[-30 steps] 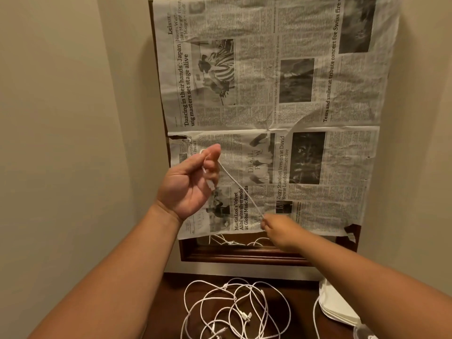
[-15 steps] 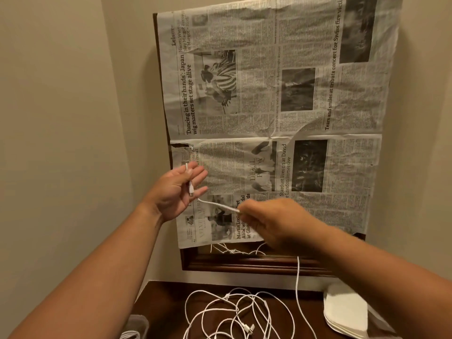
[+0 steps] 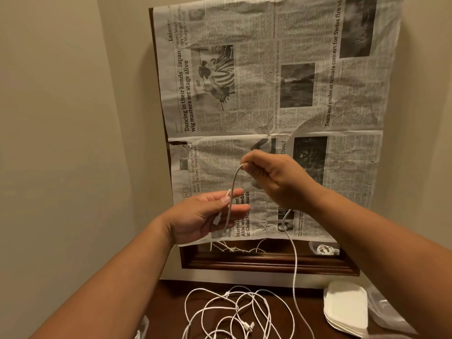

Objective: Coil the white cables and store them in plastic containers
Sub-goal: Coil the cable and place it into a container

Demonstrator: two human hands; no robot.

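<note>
I hold one white cable up in front of the newspaper. My left hand lies palm up, the cable's connector end across its fingers and pinned near the thumb. My right hand is higher and to the right, pinching the same cable at the top of a short upright loop. From under the right hand the rest of the cable hangs down to the dark wooden table. A tangle of loose white cables lies there below my hands.
A newspaper sheet covers a wood-framed mirror on the wall. A stack of white lids and a clear plastic container sit at the right. Another container's edge shows at the lower left. Walls close in on both sides.
My right hand rose from below the left hand to above it, bending the cable into an upright loop. The left hand dropped slightly and opened flatter.
</note>
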